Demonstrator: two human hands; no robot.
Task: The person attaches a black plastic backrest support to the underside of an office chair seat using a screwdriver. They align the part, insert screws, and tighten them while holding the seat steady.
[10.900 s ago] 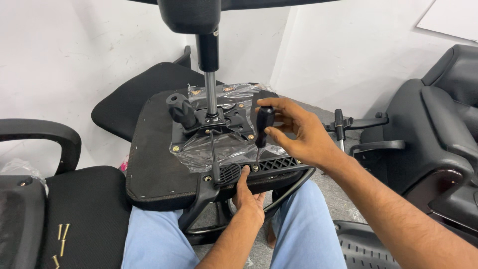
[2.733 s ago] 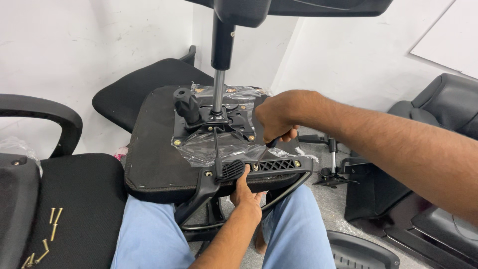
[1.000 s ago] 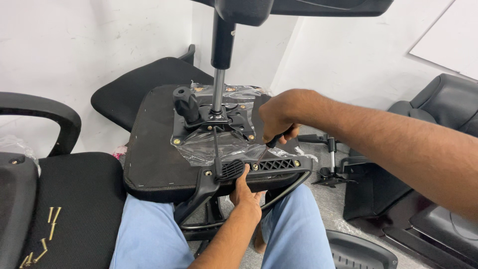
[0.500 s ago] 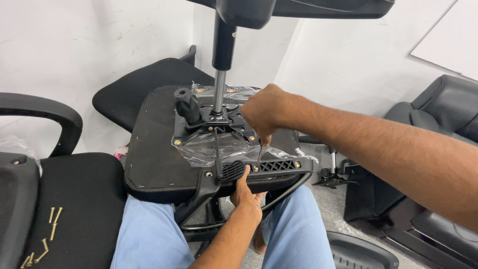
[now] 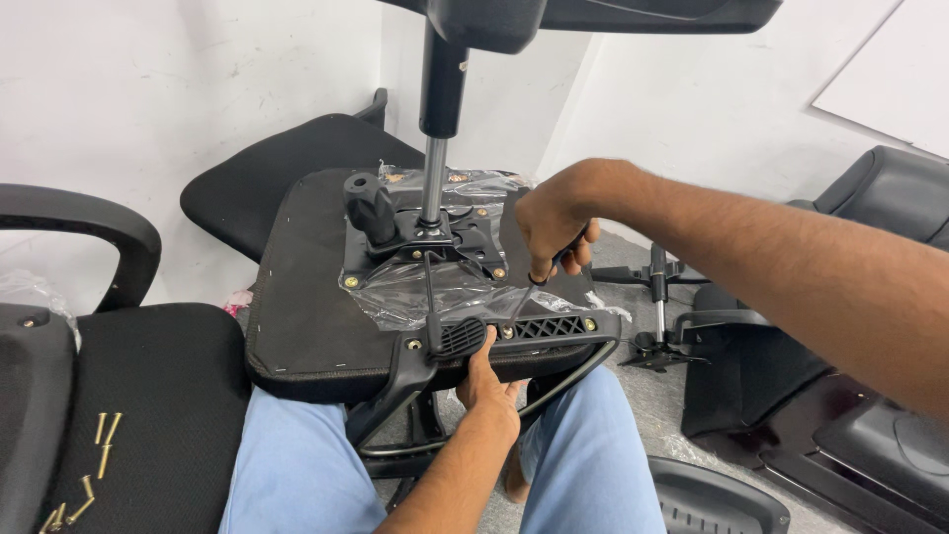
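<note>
- Seat pan (image 5: 316, 326), black and turned underside up, lies across my lap on my blue trousers (image 5: 297, 465), its front edge toward my belly.
- Bolted at its middle is a black metal mechanism plate (image 5: 425, 237) with a knob-ended lever (image 5: 368, 203) on its left side and a silver gas cylinder (image 5: 432, 178) rising from it; clear plastic wrap (image 5: 415, 292) is crumpled under and around the plate.
- Along the near edge runs a black slotted bracket (image 5: 539, 329) with brass bolt heads showing at its ends.
- My right hand (image 5: 552, 222) is curled tight around the dark handle of a screwdriver (image 5: 534, 287), whose thin shaft slants down to the bracket.
- My left hand (image 5: 484, 381) comes up from below, palm pressed to the near edge of the seat pan under the bracket; its fingers are wrapped out of sight, so I cannot tell how far they close.
- The screwdriver handle is almost wholly hidden in my fist, and its tip is too small to make out against the bracket.
- The cylinder's top runs into a chair base (image 5: 593, 15) cut off by the upper frame edge.
- Loose brass screws (image 5: 89, 470) lie on the black chair seat (image 5: 148, 396) at my left.
</note>
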